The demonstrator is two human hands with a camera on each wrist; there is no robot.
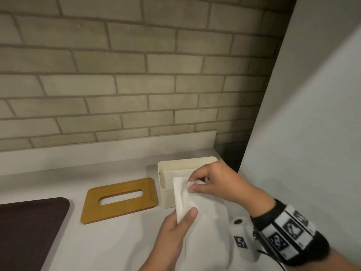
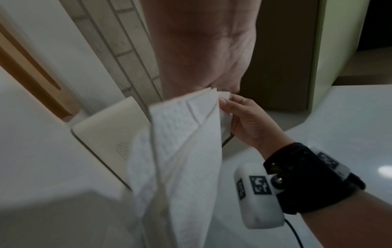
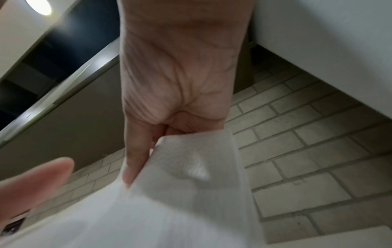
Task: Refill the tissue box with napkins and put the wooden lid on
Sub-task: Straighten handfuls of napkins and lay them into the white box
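Napkins, a white embossed stack folded lengthwise, are held in both hands just in front of the tissue box. The left hand grips the stack from below, thumb pressed flat on its upper face and fingers wrapped beneath. The right hand pinches the stack's far top corner between thumb and curled fingertips, with the layered edges fanning slightly there in the left wrist view. The stack's upper end overlaps the cream box's front wall and open top. More white napkins already stand inside the box. To the box's left, the wooden lid with its oblong slot lies flat on the white counter, near but apart from the box. A dark brown board sits further left. Grey brick wall rises behind the counter.
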